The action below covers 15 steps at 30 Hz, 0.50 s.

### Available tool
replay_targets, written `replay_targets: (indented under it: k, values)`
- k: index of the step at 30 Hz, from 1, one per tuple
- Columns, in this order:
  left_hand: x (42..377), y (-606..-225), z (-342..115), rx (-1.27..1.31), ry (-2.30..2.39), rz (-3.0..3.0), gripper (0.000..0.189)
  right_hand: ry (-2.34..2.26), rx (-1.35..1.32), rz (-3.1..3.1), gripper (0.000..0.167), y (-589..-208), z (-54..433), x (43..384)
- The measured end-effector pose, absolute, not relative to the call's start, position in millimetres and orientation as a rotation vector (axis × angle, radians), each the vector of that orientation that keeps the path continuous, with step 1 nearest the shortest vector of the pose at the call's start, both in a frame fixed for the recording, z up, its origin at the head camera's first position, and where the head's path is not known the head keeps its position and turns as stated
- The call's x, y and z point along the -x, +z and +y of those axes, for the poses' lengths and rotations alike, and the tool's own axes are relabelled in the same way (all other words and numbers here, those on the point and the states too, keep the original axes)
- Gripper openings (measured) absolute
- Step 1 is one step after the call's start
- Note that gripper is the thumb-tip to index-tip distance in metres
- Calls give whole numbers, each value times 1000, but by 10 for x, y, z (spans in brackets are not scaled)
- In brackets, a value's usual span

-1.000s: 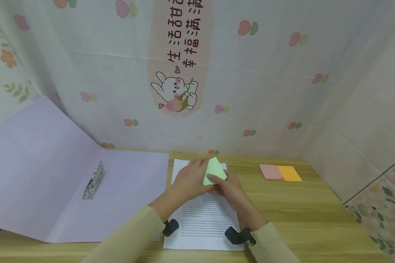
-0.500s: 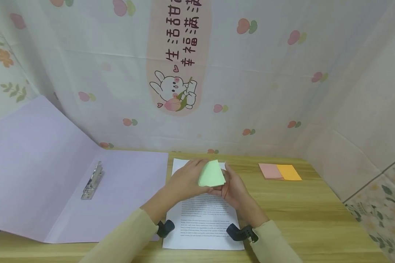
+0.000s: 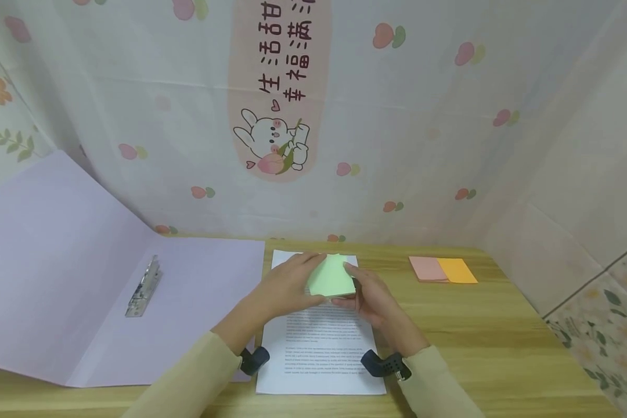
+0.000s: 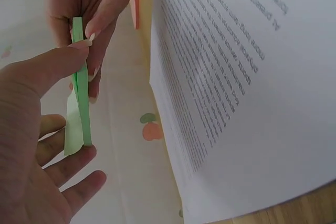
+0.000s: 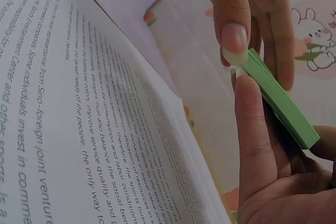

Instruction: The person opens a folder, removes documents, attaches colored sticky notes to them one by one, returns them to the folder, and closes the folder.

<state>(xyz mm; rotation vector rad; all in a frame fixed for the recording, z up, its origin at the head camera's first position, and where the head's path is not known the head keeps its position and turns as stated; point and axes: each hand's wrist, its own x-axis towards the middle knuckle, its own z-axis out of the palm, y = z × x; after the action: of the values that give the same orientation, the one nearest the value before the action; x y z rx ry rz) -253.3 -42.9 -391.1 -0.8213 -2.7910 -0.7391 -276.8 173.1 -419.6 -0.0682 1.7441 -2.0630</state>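
Note:
A pad of light green sticky notes (image 3: pixel 331 278) is held between both hands over the upper part of a stack of printed paper (image 3: pixel 319 360). My left hand (image 3: pixel 287 287) grips its left side, thumb along the near edge and fingers behind. From the right, my right hand (image 3: pixel 373 299) holds the pad with the thumb at its upper right corner and fingers beneath. Seen edge-on in the left wrist view, the pad (image 4: pixel 83 98) has a sheet standing partly away from the rest. Its thick green edge (image 5: pixel 281 100) shows between the two hands in the right wrist view.
An open lilac folder (image 3: pixel 209 290) lies left of the paper, its cover raised, with a metal clip (image 3: pixel 144 287) near its fold. Pink sticky notes (image 3: pixel 427 269) and orange sticky notes (image 3: pixel 457 271) lie on the wooden table (image 3: pixel 449 337) at right. A printed curtain (image 3: pixel 397 116) hangs behind.
The green pad has turned from a tilted, corner-up pose to a squarer, flatter one. My right thumb left the pad's face and now holds its upper right corner.

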Motion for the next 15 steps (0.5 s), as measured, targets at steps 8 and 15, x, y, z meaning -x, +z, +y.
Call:
replay_targets:
  k: [8, 15]
  values:
    - [2547, -3950, -449, 802, -759, -2812, 88, -2057, 49, 1804, 54, -4193, 1739, 2786]
    - [2525, -4010, -411, 299, -1384, -2797, 84, -2079, 45, 1779, 52, -4198, 1726, 2782]
